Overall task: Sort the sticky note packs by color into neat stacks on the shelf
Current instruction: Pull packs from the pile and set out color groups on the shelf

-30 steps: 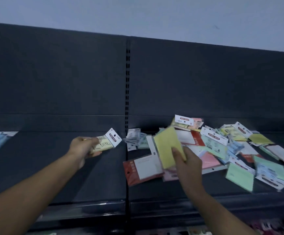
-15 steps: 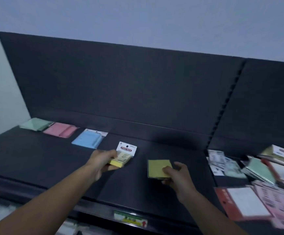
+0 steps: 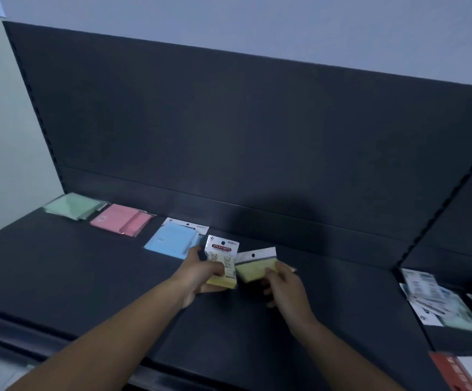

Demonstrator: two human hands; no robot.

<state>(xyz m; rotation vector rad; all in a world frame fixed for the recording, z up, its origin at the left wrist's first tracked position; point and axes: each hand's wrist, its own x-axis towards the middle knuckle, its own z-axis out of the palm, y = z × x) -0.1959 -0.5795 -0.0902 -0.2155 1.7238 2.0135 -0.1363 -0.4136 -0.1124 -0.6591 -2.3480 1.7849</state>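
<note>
My left hand point(image 3: 201, 273) grips a small yellow sticky note pack point(image 3: 222, 262) with a white "STICKY NOTE" header, held just above the dark shelf point(image 3: 60, 277). Right beside it, my right hand point(image 3: 284, 283) holds a second yellow pack point(image 3: 253, 268) by its near edge, its white header pointing to the back. The two yellow packs nearly touch. Along the back of the shelf lie a green stack point(image 3: 74, 206), a pink stack point(image 3: 122, 220) and a blue stack point(image 3: 172, 239), in a row from left to right.
A jumble of unsorted packs point(image 3: 449, 303) lies on the adjoining shelf section at the right edge. A red-and-white pack point(image 3: 466, 372) sits at the bottom right corner. The shelf's dark back panel rises behind, and a pale wall stands at the left.
The view swung left from the unsorted pile to the sorted row. Both hands carried their yellow packs leftwards and came together next to the blue stack; the right pack's header now faces the back.
</note>
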